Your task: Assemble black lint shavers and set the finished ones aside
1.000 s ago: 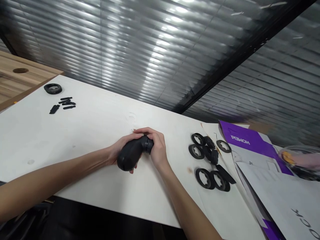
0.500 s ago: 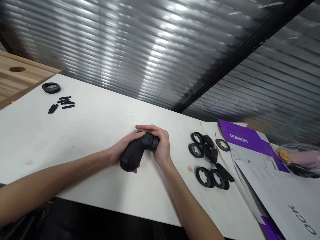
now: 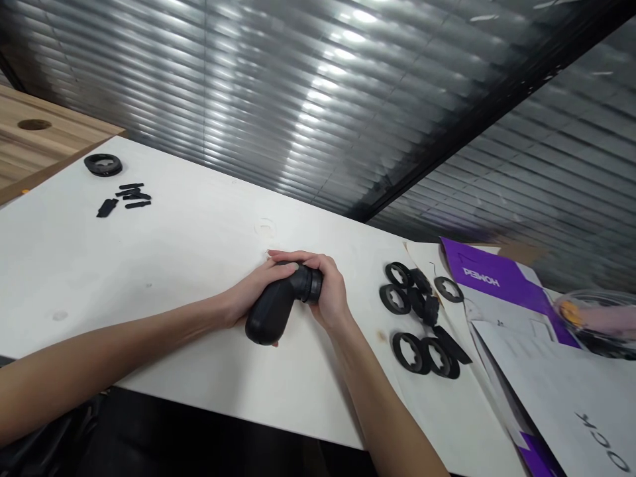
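A black angled device [image 3: 271,311] with a thick rounded body and a ribbed round end is held above the white table [image 3: 199,371]. My left hand [image 3: 253,288] wraps round its body from the left, thumb on top near the bend. The fingers of my right hand [image 3: 330,288] curl round the ribbed end from the right. The fingertips of both hands come close together behind the device, and its underside is hidden.
Several black rings [image 3: 395,299] and dark parts lie right of my right hand. Beyond them are purple and white boxes [image 3: 517,278] and a clear bag [image 3: 596,311]. Small black strips [image 3: 136,195] and a black ring stack [image 3: 103,165] lie far left. A slatted blind [image 3: 248,79] stands behind.
The device and both hands appear slightly further right in view, and the camera view has shifted a little. My left thumb has moved a little toward the ribbed end.
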### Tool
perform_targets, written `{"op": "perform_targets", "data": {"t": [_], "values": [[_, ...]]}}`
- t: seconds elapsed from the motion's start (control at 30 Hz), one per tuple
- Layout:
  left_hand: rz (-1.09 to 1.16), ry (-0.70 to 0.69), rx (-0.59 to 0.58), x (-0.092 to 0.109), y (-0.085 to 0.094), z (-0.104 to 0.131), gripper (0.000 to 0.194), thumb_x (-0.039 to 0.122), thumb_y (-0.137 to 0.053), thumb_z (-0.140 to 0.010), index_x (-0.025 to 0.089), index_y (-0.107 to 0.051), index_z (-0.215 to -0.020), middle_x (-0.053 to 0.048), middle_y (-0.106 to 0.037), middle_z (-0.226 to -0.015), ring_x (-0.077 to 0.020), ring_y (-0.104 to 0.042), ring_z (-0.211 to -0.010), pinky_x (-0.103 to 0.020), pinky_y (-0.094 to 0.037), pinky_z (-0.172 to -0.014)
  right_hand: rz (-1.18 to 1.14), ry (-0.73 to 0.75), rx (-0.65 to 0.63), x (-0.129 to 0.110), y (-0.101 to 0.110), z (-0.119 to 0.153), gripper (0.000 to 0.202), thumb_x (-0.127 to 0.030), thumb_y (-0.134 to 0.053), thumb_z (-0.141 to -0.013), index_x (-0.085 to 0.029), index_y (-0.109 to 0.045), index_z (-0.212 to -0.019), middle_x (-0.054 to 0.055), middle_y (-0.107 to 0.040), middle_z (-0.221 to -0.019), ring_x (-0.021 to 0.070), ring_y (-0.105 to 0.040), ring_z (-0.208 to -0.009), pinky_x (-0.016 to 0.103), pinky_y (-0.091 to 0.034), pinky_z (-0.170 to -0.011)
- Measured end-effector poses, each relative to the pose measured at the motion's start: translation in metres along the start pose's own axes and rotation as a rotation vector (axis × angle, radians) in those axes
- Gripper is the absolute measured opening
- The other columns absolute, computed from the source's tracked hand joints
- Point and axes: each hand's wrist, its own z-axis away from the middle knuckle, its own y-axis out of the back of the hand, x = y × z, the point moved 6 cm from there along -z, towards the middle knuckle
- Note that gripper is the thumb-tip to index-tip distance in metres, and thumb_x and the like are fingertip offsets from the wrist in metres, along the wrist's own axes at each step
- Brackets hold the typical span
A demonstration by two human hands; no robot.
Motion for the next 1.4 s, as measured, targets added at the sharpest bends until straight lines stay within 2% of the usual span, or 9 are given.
{"op": "perform_targets", "data": {"t": [0.23, 0.4, 0.63, 0.77, 1.0, 1.2, 1.4], "values": [[-0.006, 0.02, -0.011, 0.003, -0.002, -0.001, 0.05, 0.054, -0.058, -0.098, 0.026, -0.045, -0.136, 0.003, -0.06, -0.075, -0.0182, -0.063, -0.048, -0.028, -0.054, -0.038, 0.068, 0.025, 0.017, -0.004, 0.004, -0.001, 0.041, -0.027, -0.046, -0.079, -0.021, -0.086, -0.082, 0.007, -0.084, -0.102, 0.032, -0.071, -0.116, 0.044, -0.053, -0.108], [0.011, 0.038, 0.007, 0.0, -0.002, -0.002, 0.046, 0.053, -0.056, -0.099, 0.02, -0.05, -0.129, 0.003, -0.059, -0.071, -0.0174, -0.061, -0.046, -0.027, -0.054, -0.039, 0.12, -0.021, -0.015, 0.003, 0.005, -0.002, 0.043, -0.029, -0.045, -0.081, -0.02, -0.086, -0.086, 0.008, -0.083, -0.106, 0.0324, -0.071, -0.114, 0.045, -0.052, -0.107], [0.089, 0.081, 0.023, -0.004, -0.001, -0.003, 0.036, 0.053, -0.053, -0.099, 0.018, -0.061, -0.107, -0.001, -0.061, -0.059, -0.0217, -0.061, -0.04, -0.029, -0.048, -0.033, 0.027, 0.045, 0.07, 0.006, -0.004, 0.002, 0.042, -0.03, -0.043, -0.079, -0.021, -0.083, -0.072, 0.007, -0.084, -0.098, 0.0309, -0.073, -0.107, 0.042, -0.055, -0.101], [0.126, 0.138, 0.021, -0.006, -0.002, -0.002, 0.04, 0.054, -0.048, -0.1, 0.018, -0.062, -0.094, -0.004, -0.063, -0.055, -0.0241, -0.061, -0.037, -0.031, -0.045, -0.031, 0.107, 0.069, 0.155, 0.002, -0.003, 0.006, 0.044, -0.027, -0.041, -0.079, -0.023, -0.083, -0.069, 0.006, -0.083, -0.094, 0.03, -0.072, -0.106, 0.041, -0.054, -0.1], [0.152, 0.211, 0.028, -0.01, -0.001, -0.003, 0.045, 0.059, -0.05, -0.097, 0.017, -0.062, -0.086, -0.006, -0.062, -0.051, -0.0246, -0.061, -0.037, -0.031, -0.046, -0.031, 0.312, 0.141, 0.113, -0.011, -0.003, 0.005, 0.04, -0.024, -0.043, -0.078, -0.025, -0.082, -0.07, 0.003, -0.081, -0.084, 0.0293, -0.072, -0.099, 0.039, -0.056, -0.091], [0.172, 0.199, -0.017, -0.011, 0.001, -0.005, 0.047, 0.06, -0.051, -0.097, 0.017, -0.064, -0.083, -0.007, -0.061, -0.05, -0.0255, -0.06, -0.035, -0.032, -0.044, -0.029, 0.326, 0.199, 0.087, -0.012, -0.004, 0.007, 0.038, -0.025, -0.044, -0.077, -0.025, -0.081, -0.074, 0.004, -0.08, -0.083, 0.0299, -0.072, -0.095, 0.041, -0.055, -0.086], [0.176, 0.196, -0.079, -0.012, 0.004, -0.01, 0.056, 0.068, -0.05, -0.095, 0.014, -0.065, -0.084, -0.007, -0.06, -0.05, -0.0237, -0.059, -0.034, -0.032, -0.046, -0.031, 0.298, 0.251, 0.081, -0.009, -0.006, 0.009, 0.037, -0.026, -0.044, -0.078, -0.023, -0.081, -0.08, 0.005, -0.082, -0.092, 0.0305, -0.073, -0.098, 0.042, -0.055, -0.088]]}}
